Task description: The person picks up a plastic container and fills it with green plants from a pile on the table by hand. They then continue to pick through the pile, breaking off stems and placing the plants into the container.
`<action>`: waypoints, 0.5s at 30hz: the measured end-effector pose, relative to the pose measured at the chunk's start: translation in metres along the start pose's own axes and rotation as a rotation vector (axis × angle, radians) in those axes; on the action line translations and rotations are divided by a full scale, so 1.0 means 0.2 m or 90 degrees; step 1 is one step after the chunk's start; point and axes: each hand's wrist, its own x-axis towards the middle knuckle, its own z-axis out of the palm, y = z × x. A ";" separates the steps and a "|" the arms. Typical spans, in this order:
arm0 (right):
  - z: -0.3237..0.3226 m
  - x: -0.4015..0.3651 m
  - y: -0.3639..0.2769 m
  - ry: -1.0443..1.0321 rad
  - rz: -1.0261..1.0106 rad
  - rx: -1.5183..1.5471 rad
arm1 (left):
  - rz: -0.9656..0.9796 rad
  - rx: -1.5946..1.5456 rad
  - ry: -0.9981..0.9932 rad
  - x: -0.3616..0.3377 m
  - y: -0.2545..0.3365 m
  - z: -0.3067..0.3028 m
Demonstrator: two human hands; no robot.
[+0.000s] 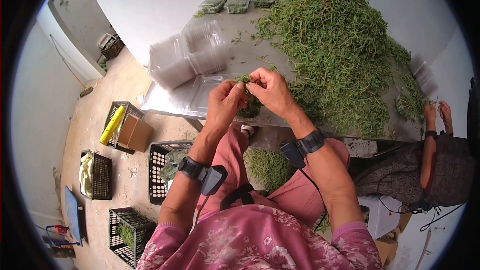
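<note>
My left hand [224, 101] and my right hand [270, 93] meet over the near table edge, both with fingers pinched on a small bunch of green sprigs [243, 78]. Beneath them lies an open clear plastic box [206, 93], its lid part to the left and its greens-filled part [250, 112] partly hidden by my hands. To the right rises a big heap of leafy green stems [335, 55]. Left of my hands, nested stacks of clear plastic boxes [172, 62] rest on the table.
Several filled boxes [237, 4] stand at the table's back. A co-worker's hands [437, 115] are at the right end. Black crates [131, 237] sit on the floor at left, one [159, 170] beside my leg. More greens [270, 169] lie below the table.
</note>
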 end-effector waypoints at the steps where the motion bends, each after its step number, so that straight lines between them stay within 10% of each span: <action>1: 0.00 0.00 -0.01 -0.003 0.006 -0.001 | 0.001 -0.008 0.009 0.00 0.00 0.00; 15: 0.00 -0.01 -0.04 -0.005 -0.025 -0.073 | 0.005 0.038 0.028 0.03 -0.02 0.00</action>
